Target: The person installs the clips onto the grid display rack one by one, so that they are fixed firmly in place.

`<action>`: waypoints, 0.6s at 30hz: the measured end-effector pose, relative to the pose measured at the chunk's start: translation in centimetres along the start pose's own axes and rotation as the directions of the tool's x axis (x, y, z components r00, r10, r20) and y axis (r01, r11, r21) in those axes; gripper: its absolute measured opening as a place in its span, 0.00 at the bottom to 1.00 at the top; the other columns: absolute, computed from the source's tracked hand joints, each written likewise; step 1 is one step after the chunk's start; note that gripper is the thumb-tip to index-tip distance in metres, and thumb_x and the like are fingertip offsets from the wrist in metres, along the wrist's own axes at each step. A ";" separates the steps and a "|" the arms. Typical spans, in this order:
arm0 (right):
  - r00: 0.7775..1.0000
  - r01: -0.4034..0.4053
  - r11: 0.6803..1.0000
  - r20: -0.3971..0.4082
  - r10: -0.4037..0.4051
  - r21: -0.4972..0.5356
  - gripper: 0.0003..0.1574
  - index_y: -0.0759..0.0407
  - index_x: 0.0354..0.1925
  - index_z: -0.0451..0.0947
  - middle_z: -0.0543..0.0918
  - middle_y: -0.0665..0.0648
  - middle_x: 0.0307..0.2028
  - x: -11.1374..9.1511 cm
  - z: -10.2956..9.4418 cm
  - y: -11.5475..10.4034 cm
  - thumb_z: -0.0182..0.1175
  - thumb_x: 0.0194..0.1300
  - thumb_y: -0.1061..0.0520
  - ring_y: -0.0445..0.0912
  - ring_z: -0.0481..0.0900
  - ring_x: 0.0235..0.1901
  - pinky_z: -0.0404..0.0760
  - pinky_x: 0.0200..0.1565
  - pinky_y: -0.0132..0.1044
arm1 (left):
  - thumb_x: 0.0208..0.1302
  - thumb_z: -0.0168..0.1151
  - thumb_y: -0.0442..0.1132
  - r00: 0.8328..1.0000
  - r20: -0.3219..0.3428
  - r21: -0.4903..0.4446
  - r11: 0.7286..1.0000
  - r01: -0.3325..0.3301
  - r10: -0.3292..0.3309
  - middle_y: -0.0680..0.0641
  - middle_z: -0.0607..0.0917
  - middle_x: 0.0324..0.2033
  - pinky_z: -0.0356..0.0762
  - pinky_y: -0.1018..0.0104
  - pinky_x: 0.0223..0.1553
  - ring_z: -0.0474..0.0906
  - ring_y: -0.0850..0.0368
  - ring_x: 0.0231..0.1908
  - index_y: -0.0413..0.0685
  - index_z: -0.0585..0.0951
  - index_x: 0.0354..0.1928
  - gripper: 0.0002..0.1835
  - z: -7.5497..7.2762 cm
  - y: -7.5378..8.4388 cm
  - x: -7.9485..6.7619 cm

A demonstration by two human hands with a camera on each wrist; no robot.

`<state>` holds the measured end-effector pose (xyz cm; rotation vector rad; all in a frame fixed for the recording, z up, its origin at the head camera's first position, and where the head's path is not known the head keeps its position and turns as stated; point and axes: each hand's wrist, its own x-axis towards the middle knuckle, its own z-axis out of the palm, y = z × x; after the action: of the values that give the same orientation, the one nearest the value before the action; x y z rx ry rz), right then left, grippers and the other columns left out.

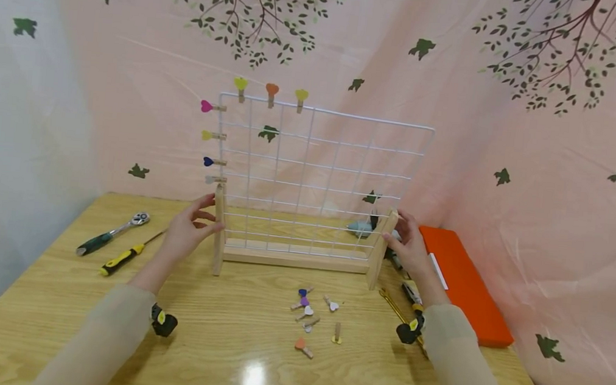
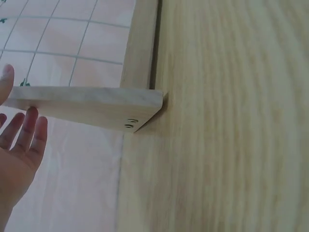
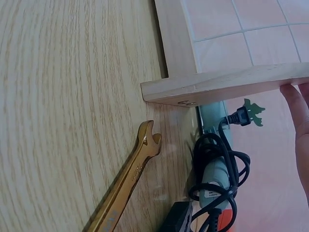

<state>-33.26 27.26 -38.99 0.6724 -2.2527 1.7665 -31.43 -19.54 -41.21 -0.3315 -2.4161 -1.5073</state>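
Note:
A white wire grid (image 1: 319, 157) stands upright in a wooden stand (image 1: 296, 260) on the table. My left hand (image 1: 191, 226) grips the stand's left post (image 1: 219, 227), with the thumb in front and fingers at its outer side. The right post (image 1: 382, 248) is held the same way by my right hand (image 1: 410, 241); in the right wrist view only part of that hand (image 3: 298, 121) shows. Heart-topped clothespins are clipped along the grid's left and top edges, among them a pink one (image 1: 207, 106) and an orange one (image 1: 272, 90).
Several loose heart clothespins (image 1: 302, 345) lie before the stand. At left are a ratchet wrench (image 1: 112, 235) and a screwdriver (image 1: 123, 261). To the right lie a golden wrench (image 3: 130, 176), a corded grey tool (image 3: 215, 174), pliers (image 1: 411, 294) and a red-orange case (image 1: 467, 286).

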 end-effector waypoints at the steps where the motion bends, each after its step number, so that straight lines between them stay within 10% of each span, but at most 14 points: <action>1: 1.000 0.002 1.000 0.002 -0.002 0.001 0.37 0.65 0.65 0.46 0.58 0.76 0.58 0.0 0.0 0.1 0.50 0.62 0.69 0.54 0.65 0.56 0.75 0.44 0.23 | 0.53 0.63 0.50 1.000 0.007 -0.004 1.000 0.005 -0.005 0.49 0.69 0.58 0.74 0.66 0.40 0.73 0.54 0.45 0.64 0.60 0.64 0.36 0.0 -0.2 0.3; 18: 1.000 0.010 1.000 -0.005 -0.010 -0.008 0.37 0.65 0.65 0.46 0.59 0.75 0.58 -0.1 0.2 0.0 0.50 0.62 0.69 0.54 0.65 0.55 0.75 0.43 0.23 | 0.56 0.60 0.50 0.998 0.067 -0.059 0.998 0.017 -0.013 0.39 0.68 0.57 0.72 0.47 0.48 0.69 0.41 0.52 0.49 0.60 0.64 0.35 0.3 -0.3 0.6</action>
<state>-33.18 27.08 -39.07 0.6759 -2.2485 1.7520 -32.09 -19.33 -41.37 -0.3830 -2.4337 -1.6015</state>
